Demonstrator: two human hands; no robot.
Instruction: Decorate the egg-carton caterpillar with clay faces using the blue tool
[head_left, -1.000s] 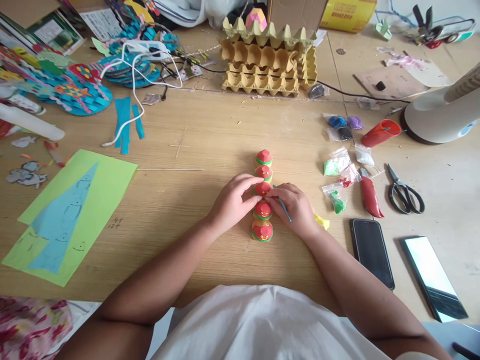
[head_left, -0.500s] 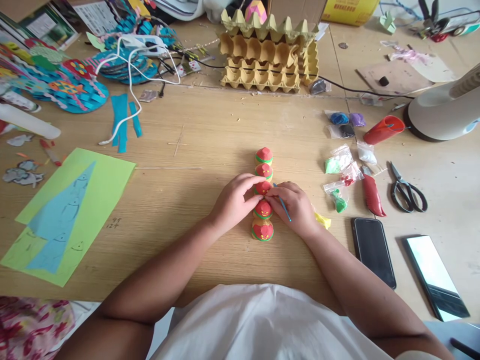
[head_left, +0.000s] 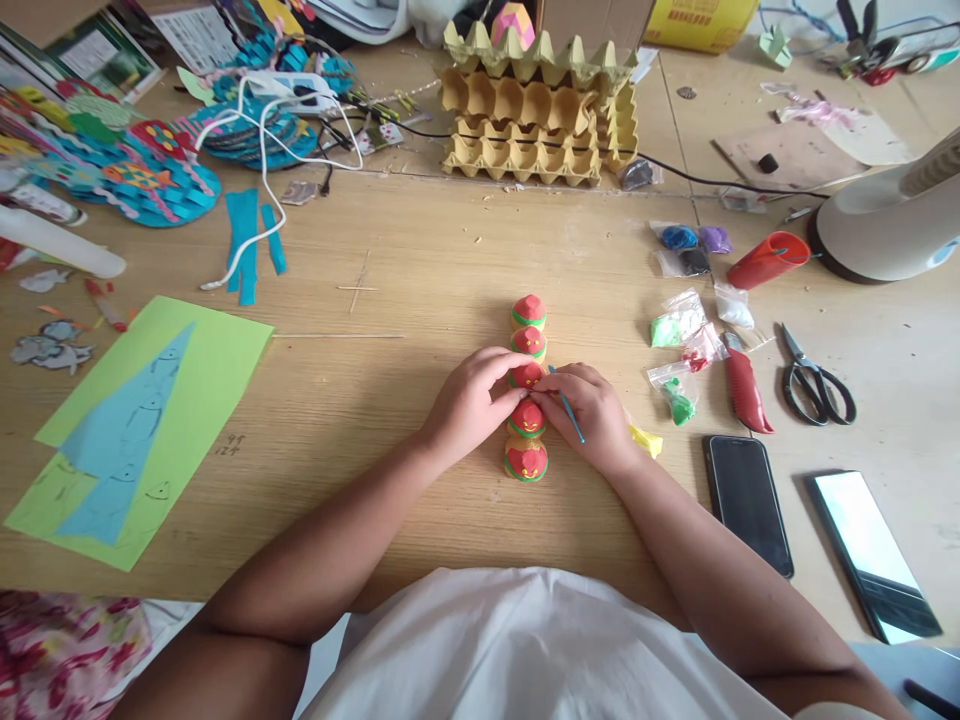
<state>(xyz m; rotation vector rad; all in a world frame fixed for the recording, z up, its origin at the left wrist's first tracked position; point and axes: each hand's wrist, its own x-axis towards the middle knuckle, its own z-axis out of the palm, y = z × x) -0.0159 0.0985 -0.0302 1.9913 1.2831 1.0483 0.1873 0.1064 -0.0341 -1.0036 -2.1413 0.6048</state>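
Note:
A strip of egg-carton cups covered in red clay (head_left: 528, 461) runs away from me down the middle of the table. Green bands circle the cups, and several carry small yellow clay faces. My left hand (head_left: 474, 400) curls around the left side of the middle cup, index finger behind it and thumb in front. From the right, my right hand (head_left: 592, 412) holds a thin blue clay tool (head_left: 571, 412) slanting between its fingers. Its pinched fingertips meet my left thumb at the front of the same cup, hiding what lies between them. Beside that hand lies some yellow clay (head_left: 646, 440).
At right lie bagged clay (head_left: 681, 400), a red cutter (head_left: 745, 385), scissors (head_left: 817, 385) and two phones (head_left: 748, 500). Egg cartons (head_left: 525, 155) stand at the back. Green paper (head_left: 225, 385) with a blue cutout, thin sticks (head_left: 337, 336) and a white cable (head_left: 262, 225) are left.
Both hands stay at the middle cup with hardly any movement. The whole view has shifted very slightly.

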